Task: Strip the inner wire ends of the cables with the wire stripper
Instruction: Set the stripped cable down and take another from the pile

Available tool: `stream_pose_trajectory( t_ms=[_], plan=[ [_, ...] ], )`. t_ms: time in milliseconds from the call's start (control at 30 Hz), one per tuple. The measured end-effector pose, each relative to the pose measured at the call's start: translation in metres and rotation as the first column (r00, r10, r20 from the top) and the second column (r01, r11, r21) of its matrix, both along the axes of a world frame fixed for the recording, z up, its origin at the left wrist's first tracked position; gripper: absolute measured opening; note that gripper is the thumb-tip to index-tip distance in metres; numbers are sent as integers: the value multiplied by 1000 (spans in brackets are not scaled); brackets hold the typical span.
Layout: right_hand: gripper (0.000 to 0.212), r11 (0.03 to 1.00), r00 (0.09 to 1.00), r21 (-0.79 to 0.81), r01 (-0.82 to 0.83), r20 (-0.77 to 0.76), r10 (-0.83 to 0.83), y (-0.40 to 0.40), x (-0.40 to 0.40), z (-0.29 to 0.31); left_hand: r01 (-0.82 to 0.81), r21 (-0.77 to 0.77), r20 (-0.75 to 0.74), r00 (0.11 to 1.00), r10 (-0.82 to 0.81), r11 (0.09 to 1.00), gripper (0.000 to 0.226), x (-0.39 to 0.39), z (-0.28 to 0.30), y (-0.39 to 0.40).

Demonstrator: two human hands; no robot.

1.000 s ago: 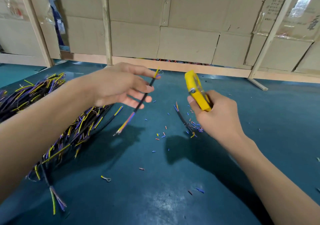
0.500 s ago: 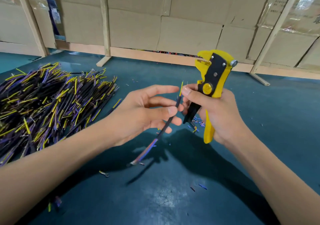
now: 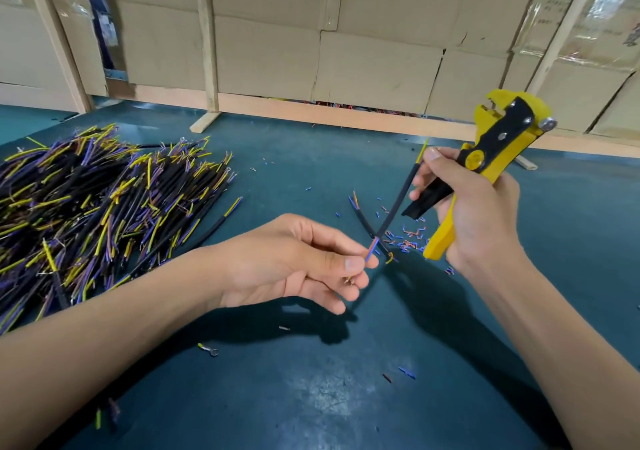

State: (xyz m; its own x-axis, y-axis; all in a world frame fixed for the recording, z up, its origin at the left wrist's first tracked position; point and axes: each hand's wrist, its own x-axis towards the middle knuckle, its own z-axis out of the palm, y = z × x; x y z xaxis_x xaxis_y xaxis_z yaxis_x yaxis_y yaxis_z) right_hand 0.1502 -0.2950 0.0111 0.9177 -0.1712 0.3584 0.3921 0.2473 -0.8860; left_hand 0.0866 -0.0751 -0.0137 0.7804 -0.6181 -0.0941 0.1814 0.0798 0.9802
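A short black cable (image 3: 398, 204) hangs slanted between my two hands above the teal table. My left hand (image 3: 298, 262) pinches its lower end, where blue and orange inner wires show, between thumb and forefinger. My right hand (image 3: 474, 214) grips the yellow and black wire stripper (image 3: 491, 152) in its palm, jaws pointing up and right, while its thumb and forefinger pinch the cable's upper end, where a yellow wire sticks out. Another black cable (image 3: 367, 224) lies on the table under the held one.
A big heap of black cables (image 3: 93, 200) with yellow and purple wire ends covers the table's left. Small bits of stripped insulation (image 3: 408, 238) lie scattered under my right hand. A ring terminal (image 3: 209, 350) lies near the front. Cardboard walls with wooden posts close the back.
My left hand has slid from the cable's middle down to its lower end. My right hand with the stripper has moved right and taken the cable's upper end.
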Motion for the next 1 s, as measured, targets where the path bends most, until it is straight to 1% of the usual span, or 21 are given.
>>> stream_pose_trajectory(
  t_ms=[67,133,200,267,400,500,533,633,733,833,867,900,933,1000],
  plan=[
    [17,1000,1000,3,-22,-16,22,2,-1,-1,-10,-27,-2,1000,10,1000,17,1,0,0],
    [20,998,997,-4,-68,-30,68,6,-4,-3,-57,-77,-15,998,56,995,16,2,1,0],
    [24,991,990,-27,-132,-47,131,11,-7,-5,-128,-114,-29,992,125,985,17,3,2,0],
    [20,969,970,-69,-236,-71,232,15,-11,-6,-194,-139,-30,981,191,971,19,5,2,2],
    [6,863,887,-206,-461,-131,443,21,-19,-8,-286,-226,3,956,295,931,17,9,2,3],
    [2,779,843,-330,-534,-137,520,26,-24,-12,-326,-227,18,941,339,918,16,10,3,5],
    [3,770,840,-344,-537,-141,523,27,-26,-13,-334,-218,25,937,348,917,17,11,3,5],
    [10,786,857,-345,-513,-158,490,29,-25,-15,-361,-181,57,925,377,915,16,11,2,5],
    [12,799,861,-322,-508,-191,471,27,-24,-13,-380,-135,131,909,397,915,9,12,2,3],
    [6,807,862,-304,-507,-197,467,27,-24,-12,-380,-96,214,895,392,920,2,13,3,3],
    [3,823,870,-283,-492,-187,456,28,-25,-10,-373,-61,249,893,376,926,3,13,2,3],
    [7,846,883,-255,-468,-171,437,29,-25,-10,-357,-15,283,895,346,934,4,11,2,3],
    [12,869,895,-219,-443,-162,416,30,-25,-9,-328,35,308,902,302,944,5,10,2,3],
    [12,899,907,-139,-414,-150,394,31,-26,-6,-248,124,341,920,193,961,5,5,1,2]
  ],
)
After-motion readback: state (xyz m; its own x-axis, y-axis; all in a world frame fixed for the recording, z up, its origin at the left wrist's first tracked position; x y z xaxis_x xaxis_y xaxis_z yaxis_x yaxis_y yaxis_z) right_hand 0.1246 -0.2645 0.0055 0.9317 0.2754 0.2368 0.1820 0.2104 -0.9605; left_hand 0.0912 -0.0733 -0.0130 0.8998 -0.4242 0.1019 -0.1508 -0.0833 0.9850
